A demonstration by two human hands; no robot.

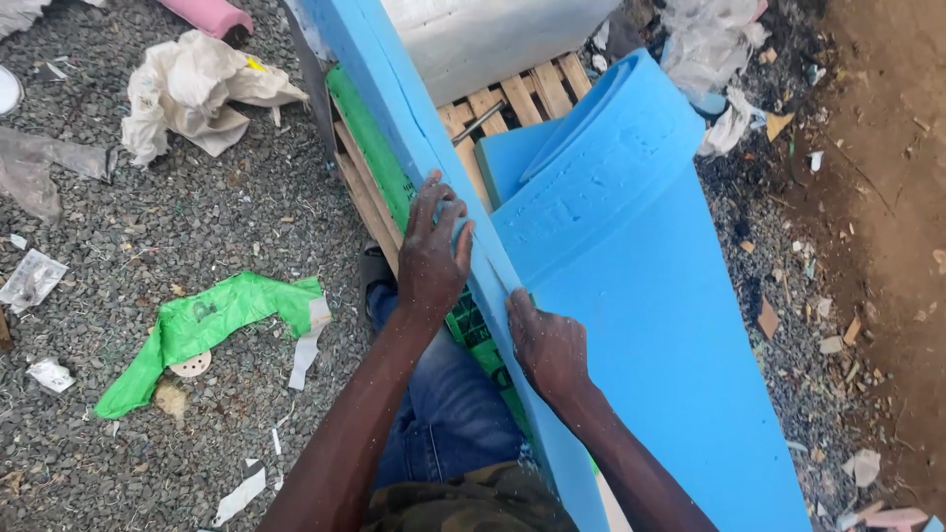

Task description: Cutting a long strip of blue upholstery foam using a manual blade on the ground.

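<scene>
blue foam sheet (641, 325): a wide slab of light blue foam standing on edge and running from in front of the person's knees away past both hands; its far part curls over into a loose roll beyond the right hand.
thin blue strip (414, 128): a narrow band of the same foam along the sheet's left edge, lying directly under the left hand and reaching far ahead of it; a slit seems to part it from the main sheet, judging by the fine line between the two hands.
left hand (434, 251): fingers spread and laid flat, palm down, on the strip, apparently pressing to keep the edge steady.
right hand (547, 345): closed into a loose fist against the sheet's edge, just right of and nearer than the left hand; a thin pale sliver pokes from the fingers toward the slit, perhaps a blade, too small to tell.
wooden pallet (512, 99): slatted boards beyond the hands, under the foam, probably keeping it off the ground.
green plastic wrap (217, 320): crumpled on the gravel well to the left of the left hand.
gravel ground (197, 217): grey stones left of the hands, strewn with paper and plastic scraps.
crumpled pale sack (197, 89): far ahead and left of the left hand.
</scene>
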